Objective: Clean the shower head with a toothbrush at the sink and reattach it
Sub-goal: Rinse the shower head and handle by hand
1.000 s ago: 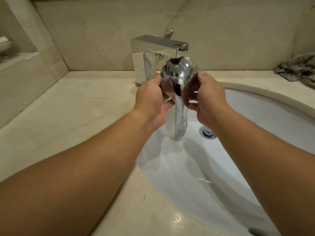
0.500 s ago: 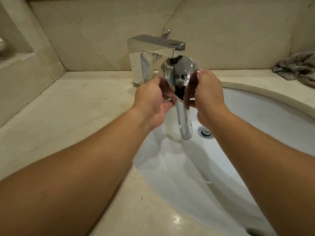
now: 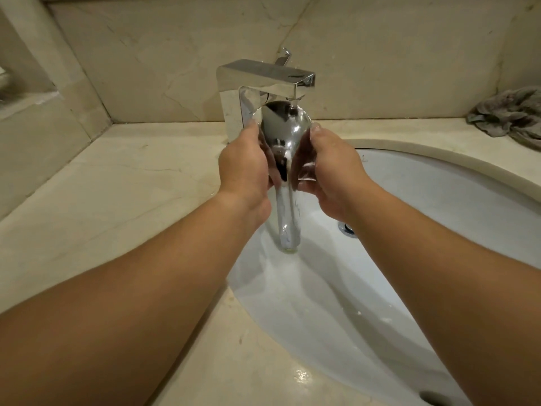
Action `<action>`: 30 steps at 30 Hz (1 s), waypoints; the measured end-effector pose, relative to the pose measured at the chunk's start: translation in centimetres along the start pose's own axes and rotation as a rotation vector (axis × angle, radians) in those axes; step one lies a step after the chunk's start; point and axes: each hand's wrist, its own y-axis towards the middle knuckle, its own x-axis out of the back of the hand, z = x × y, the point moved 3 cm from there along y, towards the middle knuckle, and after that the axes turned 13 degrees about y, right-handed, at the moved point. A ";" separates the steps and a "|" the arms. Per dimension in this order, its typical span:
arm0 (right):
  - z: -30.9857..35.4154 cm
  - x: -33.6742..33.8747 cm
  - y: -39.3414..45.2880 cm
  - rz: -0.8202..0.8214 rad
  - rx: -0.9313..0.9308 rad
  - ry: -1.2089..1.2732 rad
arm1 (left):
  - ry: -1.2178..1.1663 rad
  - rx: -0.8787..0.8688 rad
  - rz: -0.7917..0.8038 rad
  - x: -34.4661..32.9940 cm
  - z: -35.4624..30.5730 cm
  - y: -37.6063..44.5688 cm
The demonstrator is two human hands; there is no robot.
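Shower head under the faucet; left hand and right hand each grip its sides, fingers curled.

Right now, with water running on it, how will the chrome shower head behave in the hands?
The shower head is probably slippery: it is polished chrome under the faucet stream. It looks rigid. Left hand and right hand both hold it.

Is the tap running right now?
On. A thin stream falls from the faucet spout onto the shower head held beneath it.
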 end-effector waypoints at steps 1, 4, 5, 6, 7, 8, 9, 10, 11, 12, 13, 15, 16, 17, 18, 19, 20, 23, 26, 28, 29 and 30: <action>0.2 0.1 -0.1 0.018 -0.003 0.013 | 0.000 0.006 0.016 -0.1 0.0 0.0; 0.9 0.8 -0.2 0.058 0.000 0.067 | -0.007 0.010 0.064 -0.2 0.2 0.4; 1.1 1.2 -0.1 0.068 0.004 0.082 | -0.008 0.006 0.076 -0.4 0.3 0.6; 1.2 1.5 0.0 0.080 0.008 0.094 | -0.006 0.006 0.082 -0.5 0.4 0.6; 1.3 1.8 0.0 0.093 0.011 0.096 | 0.002 0.007 0.091 -0.6 0.5 0.6; 1.4 2.1 0.1 0.106 0.018 0.088 | 0.019 0.005 0.109 -0.7 0.5 0.6; 1.5 2.4 0.2 0.120 0.027 0.071 | 0.054 -0.001 0.137 -0.8 0.6 0.6; 1.6 2.6 0.2 0.142 0.039 0.047 | 0.108 -0.011 0.166 -1.0 0.6 0.5; 1.7 2.8 0.3 0.171 0.048 0.019 | 0.174 -0.023 0.187 -1.1 0.7 0.4; 1.8 2.9 0.3 0.203 0.054 -0.013 | 0.223 -0.034 0.209 -1.2 0.7 0.2; 1.9 2.9 0.3 0.235 0.057 -0.045 | 0.247 -0.043 0.236 -1.4 0.7 0.2; 2.2 2.8 0.1 0.282 0.066 -0.099 | 0.262 -0.060 0.294 -1.6 0.6 0.2; 2.2 2.7 0.0 0.299 0.070 -0.114 | 0.261 -0.069 0.312 -1.7 0.4 0.2; 2.3 2.6 0.0 0.312 0.073 -0.119 | 0.249 -0.074 0.321 -1.8 0.4 0.4; 2.4 2.6 -0.1 0.328 0.075 -0.118 | 0.236 -0.079 0.333 -1.9 0.6 0.7; 2.5 2.5 -0.1 0.347 0.075 -0.112 | 0.231 -0.092 0.342 -1.9 0.8 0.8; 2.6 2.4 -0.2 0.366 0.072 -0.103 | 0.216 -0.104 0.342 -1.8 0.7 0.7; 2.6 2.5 -0.1 0.375 0.032 -0.073 | 0.116 -0.054 0.329 -1.6 1.0 0.6; 2.7 3.5 0.3 0.270 0.052 -0.112 | 0.054 0.038 0.279 -1.6 1.2 0.6; 2.8 4.6 1.0 0.111 0.109 -0.225 | 0.005 0.052 0.248 -1.6 0.9 0.6; 2.7 5.0 1.3 0.051 0.122 -0.297 | -0.023 0.055 0.244 -1.6 0.9 0.7; 2.5 5.2 1.5 0.017 0.116 -0.353 | -0.054 0.060 0.244 -1.6 0.8 0.7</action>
